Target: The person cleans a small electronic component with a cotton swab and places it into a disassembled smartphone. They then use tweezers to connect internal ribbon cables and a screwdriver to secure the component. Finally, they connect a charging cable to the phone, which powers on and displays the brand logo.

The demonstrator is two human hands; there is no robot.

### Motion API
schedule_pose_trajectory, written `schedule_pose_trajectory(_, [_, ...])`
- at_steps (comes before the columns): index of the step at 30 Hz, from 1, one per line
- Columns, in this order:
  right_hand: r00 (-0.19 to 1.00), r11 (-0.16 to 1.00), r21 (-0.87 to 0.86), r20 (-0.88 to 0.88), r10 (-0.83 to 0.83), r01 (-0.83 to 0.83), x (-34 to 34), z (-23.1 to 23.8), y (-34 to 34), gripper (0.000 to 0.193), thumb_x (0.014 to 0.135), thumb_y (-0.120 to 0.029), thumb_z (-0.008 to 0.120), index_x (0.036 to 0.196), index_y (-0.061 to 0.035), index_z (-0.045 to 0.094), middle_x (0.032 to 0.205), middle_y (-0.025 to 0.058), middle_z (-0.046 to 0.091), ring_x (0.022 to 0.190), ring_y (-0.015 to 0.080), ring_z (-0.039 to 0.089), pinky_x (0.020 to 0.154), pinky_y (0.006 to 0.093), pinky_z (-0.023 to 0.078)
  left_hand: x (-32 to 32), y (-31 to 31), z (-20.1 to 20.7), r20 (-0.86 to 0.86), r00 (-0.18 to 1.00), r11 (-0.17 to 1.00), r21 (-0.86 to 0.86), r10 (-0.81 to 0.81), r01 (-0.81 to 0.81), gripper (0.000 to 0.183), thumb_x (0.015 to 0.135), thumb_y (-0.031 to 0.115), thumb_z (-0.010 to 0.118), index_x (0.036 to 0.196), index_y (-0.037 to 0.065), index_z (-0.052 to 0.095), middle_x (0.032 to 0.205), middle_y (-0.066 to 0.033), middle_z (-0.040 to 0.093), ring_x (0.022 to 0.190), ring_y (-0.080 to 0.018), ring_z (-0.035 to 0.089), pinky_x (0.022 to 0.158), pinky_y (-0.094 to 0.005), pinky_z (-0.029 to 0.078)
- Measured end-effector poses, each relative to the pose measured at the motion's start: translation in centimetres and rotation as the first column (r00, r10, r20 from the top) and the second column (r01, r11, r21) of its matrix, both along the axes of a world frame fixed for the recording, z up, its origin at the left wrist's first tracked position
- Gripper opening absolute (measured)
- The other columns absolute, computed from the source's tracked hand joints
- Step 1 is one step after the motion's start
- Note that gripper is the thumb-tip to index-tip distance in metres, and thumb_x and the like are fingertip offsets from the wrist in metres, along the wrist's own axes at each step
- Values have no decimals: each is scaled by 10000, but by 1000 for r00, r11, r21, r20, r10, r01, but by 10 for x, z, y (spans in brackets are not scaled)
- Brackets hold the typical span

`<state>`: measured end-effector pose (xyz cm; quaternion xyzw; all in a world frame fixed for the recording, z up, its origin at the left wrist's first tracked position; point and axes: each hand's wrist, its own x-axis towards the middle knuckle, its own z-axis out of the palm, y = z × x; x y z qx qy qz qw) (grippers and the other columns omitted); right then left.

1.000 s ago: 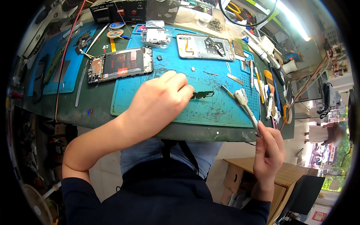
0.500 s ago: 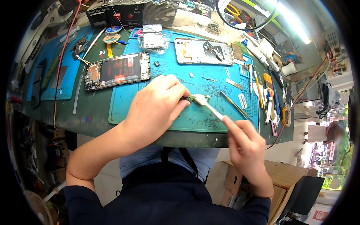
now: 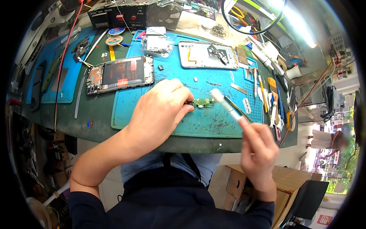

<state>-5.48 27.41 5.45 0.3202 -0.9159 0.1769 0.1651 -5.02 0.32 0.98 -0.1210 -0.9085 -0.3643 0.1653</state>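
Observation:
My left hand (image 3: pixel 160 108) is closed over the blue work mat (image 3: pixel 152 125). Between its thumb and fingers it pinches the dark end of a small green circuit board (image 3: pixel 204 102), whose other end sticks out to the right. My right hand (image 3: pixel 260 149) grips the white handle of a brush (image 3: pixel 228 106). The brush's pale, slightly blurred head is up and to the right of the board, apart from it. Beyond my left hand lies an opened phone (image 3: pixel 118 74) with its battery and inner parts exposed.
A silver phone back housing (image 3: pixel 194 57) lies at the mat's far side with a dark part on it. Tweezers (image 3: pixel 238 108) lie right of the board, near several tools and a tape roll (image 3: pixel 291 119). A clear plastic box (image 3: pixel 157 45) and solder spools (image 3: pixel 114 40) stand farther back.
The brush has come off the circuit board and moved right with my right hand, so more of the board shows. My left hand stays in place, still pinching it.

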Motion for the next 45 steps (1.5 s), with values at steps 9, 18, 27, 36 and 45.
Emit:
schedule_pose_trajectory(9, [981, 991, 16, 145, 128, -131, 4, 8, -5, 473, 856, 93, 700, 1302, -55, 742, 938, 71, 655, 684, 221, 648, 582, 343, 517, -2, -1, -1, 52, 999, 1000, 25, 7, -9, 147, 864, 55, 795, 974, 18, 705, 907, -96, 646, 877, -266, 676, 777, -389, 546])
schedule_pose_trajectory(18, [984, 995, -22, 150, 98, -96, 5, 5, 3, 474, 809, 120, 717, 1250, -49, 765, 936, 85, 650, 679, 226, 645, 601, 327, 518, -3, -1, 1, 75, 997, 999, 36, 5, -8, 153, 866, 55, 800, 979, 20, 702, 908, -93, 645, 861, -257, 680, 767, -385, 550])
schedule_pose_trajectory(27, [979, 996, -26, 180, 94, -91, -1, 3, 1, 465, 820, 105, 718, 1254, -56, 762, 921, 91, 658, 685, 245, 659, 603, 347, 527, -2, 0, 3, 64, 998, 1000, 18, 14, -15, 155, 864, 60, 804, 979, 22, 708, 908, -88, 651, 873, -248, 684, 767, -381, 549])
schedule_pose_trajectory(36, [961, 988, 3, 232, 149, -154, 0, 20, -6, 412, 844, 80, 718, 1230, -54, 778, 926, 98, 680, 697, 224, 669, 604, 335, 523, -3, -2, 0, 33, 999, 1000, 13, -2, 2, 132, 876, 77, 794, 970, 29, 713, 906, -86, 642, 879, -270, 662, 785, -393, 537])
schedule_pose_trajectory(45, [989, 977, -207, 128, 76, -48, 0, 4, 25, 373, 921, 119, 681, 1262, -10, 756, 943, 98, 670, 682, 141, 575, 569, 259, 436, -2, -7, -6, -74, 991, 994, -10, -110, 110, 118, 908, 72, 765, 1009, 33, 717, 934, -94, 631, 877, -292, 644, 771, -400, 536])
